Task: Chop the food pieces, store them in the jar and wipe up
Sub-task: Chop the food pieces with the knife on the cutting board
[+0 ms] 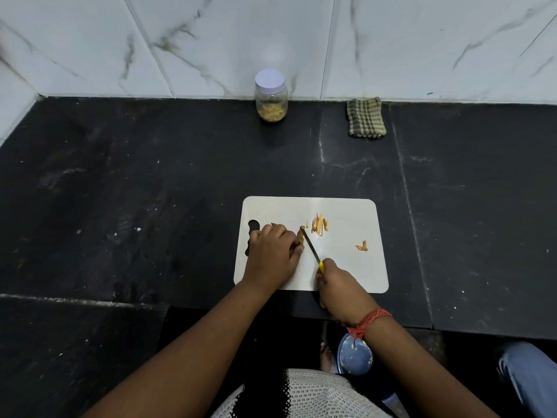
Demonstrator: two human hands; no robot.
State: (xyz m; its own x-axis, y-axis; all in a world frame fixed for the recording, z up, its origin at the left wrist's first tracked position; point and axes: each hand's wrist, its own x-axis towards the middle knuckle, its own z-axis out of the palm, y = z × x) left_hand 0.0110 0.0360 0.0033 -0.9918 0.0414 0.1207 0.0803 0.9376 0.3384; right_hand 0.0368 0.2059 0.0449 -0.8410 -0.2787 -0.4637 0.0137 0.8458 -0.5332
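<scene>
Black stone counter fills the view; nearest, the right hand grips a yellow-handled knife, its blade against the food piece that the left hand pinches on the white cutting board. Chopping is underway; next, likely another slice. Cut strips lie beyond. Farther back stand the lidded jar and folded checked cloth against marble wall tiles.

Black stone counter with white specks all over, marble-look wall tiles behind it. Down below there's a blue tub with pale smears inside, plus a bit of blue denim at the right edge.
</scene>
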